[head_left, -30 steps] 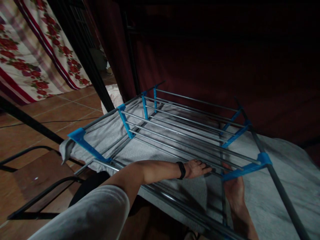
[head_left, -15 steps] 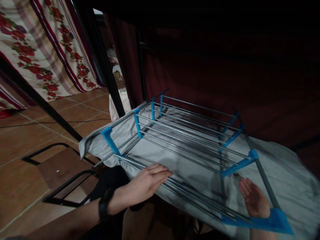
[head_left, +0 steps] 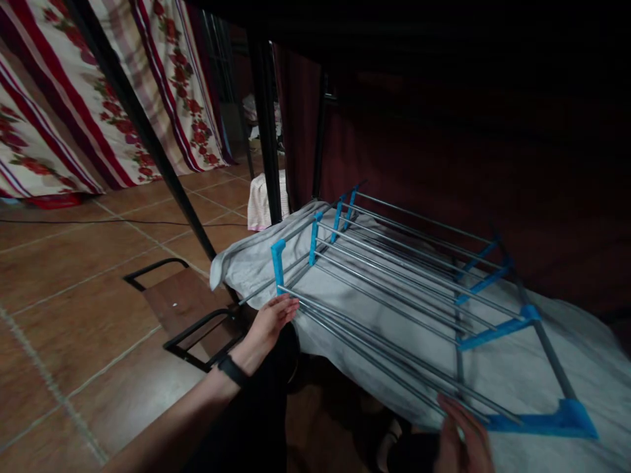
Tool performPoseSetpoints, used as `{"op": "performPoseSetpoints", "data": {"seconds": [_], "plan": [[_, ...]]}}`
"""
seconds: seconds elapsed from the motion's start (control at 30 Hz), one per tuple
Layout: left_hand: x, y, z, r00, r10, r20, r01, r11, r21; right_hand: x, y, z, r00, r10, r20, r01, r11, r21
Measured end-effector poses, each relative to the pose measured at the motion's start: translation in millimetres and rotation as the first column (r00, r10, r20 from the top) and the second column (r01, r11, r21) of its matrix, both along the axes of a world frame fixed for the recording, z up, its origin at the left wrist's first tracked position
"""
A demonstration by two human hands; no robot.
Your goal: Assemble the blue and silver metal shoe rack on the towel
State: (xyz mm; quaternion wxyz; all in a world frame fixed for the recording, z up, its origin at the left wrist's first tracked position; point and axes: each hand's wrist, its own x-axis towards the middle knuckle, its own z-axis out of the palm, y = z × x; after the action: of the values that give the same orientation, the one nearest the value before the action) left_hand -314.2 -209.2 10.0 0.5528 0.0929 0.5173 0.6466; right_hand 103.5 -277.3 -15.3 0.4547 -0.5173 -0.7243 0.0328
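A shoe rack (head_left: 394, 263) of thin metal rods and blue plastic brackets lies on a grey sheet. At its near left corner, beside a blue bracket (head_left: 278, 263), my left hand (head_left: 271, 322) has its fingers closed around the ends of the near rods (head_left: 355, 332). My right hand (head_left: 463, 430) is low at the near side, its fingers closed at the end of a front rod, left of the near right blue bracket (head_left: 547, 420). Part of the right hand is cut off by the lower edge. A dark band circles my left wrist.
The grey sheet (head_left: 503, 374) covers a bed-like surface with black metal posts (head_left: 266, 131). On the tiled floor (head_left: 98, 282) at left stands a low brown board with black handles (head_left: 185, 299). A flowered curtain (head_left: 123, 85) hangs behind; a dark red cloth (head_left: 444, 164) closes the back.
My left hand has slid left along the near rods to their bracketed end. My right hand, previously open beside the right bracket, has come down and left to the rods. The view has turned left.
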Motion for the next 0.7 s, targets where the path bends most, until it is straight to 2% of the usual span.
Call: {"op": "performPoseSetpoints", "data": {"seconds": [0.07,0.13,0.2,0.27,0.4,0.5,0.63,0.7], "plan": [[4.2,6.9,-1.5,0.997,0.023,0.072,-0.023,1.000,0.003,-75.4,15.9,27.0,0.997,0.074,0.033,-0.071,0.994,-0.084],[4.8,11.3,-5.7,0.992,0.025,0.127,-0.023,1.000,-0.013,-141.5,32.9,49.1,0.968,0.203,0.150,-0.185,0.975,-0.126],[3.6,14.5,-10.0,0.986,0.018,0.166,-0.015,1.000,-0.016,-192.0,51.3,62.5,0.902,0.314,0.297,-0.274,0.947,-0.169],[2.5,17.5,-12.5,0.984,-0.002,0.181,-0.002,1.000,0.019,-228.5,69.7,67.4,0.835,0.375,0.402,-0.306,0.925,-0.225],[4.3,21.9,-13.0,0.988,-0.032,0.149,0.016,0.994,0.110,-277.5,98.7,65.8,0.697,0.470,0.542,-0.304,0.877,-0.371],[6.9,20.7,-13.0,0.992,-0.037,0.120,0.018,0.989,0.149,-300.7,112.7,66.7,0.647,0.481,0.592,-0.260,0.869,-0.422],[-3.6,14.6,-14.5,0.986,-0.060,-0.159,0.086,0.983,0.160,-313.5,127.3,72.5,0.611,0.509,0.607,-0.232,0.847,-0.478],[-18.5,14.1,-14.4,0.935,0.067,-0.348,-0.015,0.988,0.151,-313.4,132.8,74.9,0.594,0.537,0.599,-0.249,0.831,-0.497]]}}
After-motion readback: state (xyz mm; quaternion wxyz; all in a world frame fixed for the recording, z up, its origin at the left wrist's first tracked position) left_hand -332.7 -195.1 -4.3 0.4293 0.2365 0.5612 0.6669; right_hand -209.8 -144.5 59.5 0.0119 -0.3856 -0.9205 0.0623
